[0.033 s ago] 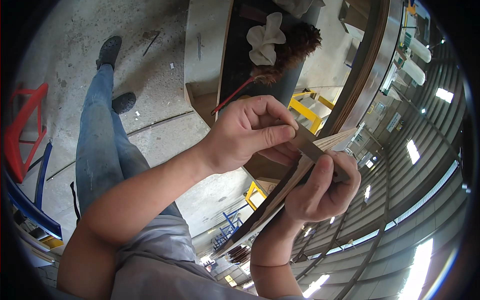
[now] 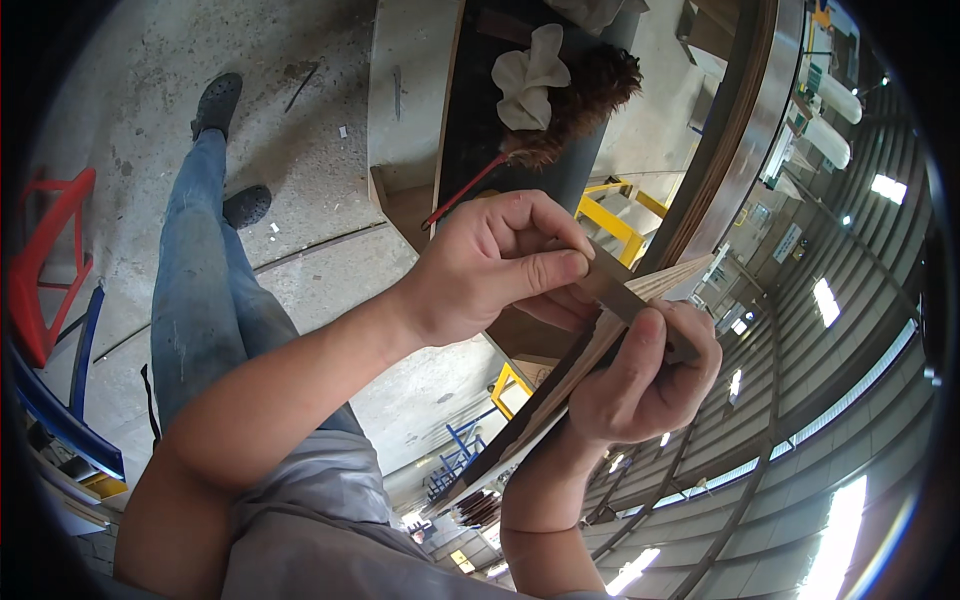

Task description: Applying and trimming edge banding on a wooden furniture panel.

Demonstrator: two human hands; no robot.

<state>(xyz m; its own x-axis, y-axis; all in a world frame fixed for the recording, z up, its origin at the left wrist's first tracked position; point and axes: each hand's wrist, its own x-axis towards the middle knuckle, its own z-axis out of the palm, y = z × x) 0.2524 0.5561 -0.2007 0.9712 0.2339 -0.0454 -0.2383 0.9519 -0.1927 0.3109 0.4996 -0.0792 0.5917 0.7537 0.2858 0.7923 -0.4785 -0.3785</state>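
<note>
Item: thin wooden strip (image 2: 560,390), long and pale along its layered edge, held up in the air in front of the person, well clear of the floor, slanting from low near the person's chest up to a pointed end beside a dark curved beam. Left hand (image 2: 490,265): fingers curled, thumb pressed flat against the forefinger, pinching a small flat grey piece (image 2: 625,298) that lies on the upper end of the strip; the grip is closed on that piece. Right hand (image 2: 645,375): wrapped round the strip from below, thumb laid up along its near face, fingers folded behind; the grip is closed on the strip, just beside the left hand's fingertips. Whether the grey piece is a blade, a scraper or a slip of sanding paper cannot be told. Surroundings: a dark-topped counter (image 2: 480,100) behind the hands, bearing a crumpled white rag (image 2: 530,75) touching a brown feather duster (image 2: 585,100) with a red handle, both toward the far end of the counter. Concrete floor (image 2: 130,90), grey and scuffed. The person's leg in blue jeans (image 2: 205,290) with dark shoes (image 2: 218,100), standing on the floor beside the counter's left edge. Red metal frame (image 2: 45,260) at the left margin. Yellow frame (image 2: 610,220) behind the left hand. Grey shirt (image 2: 330,520) at the bottom.
</note>
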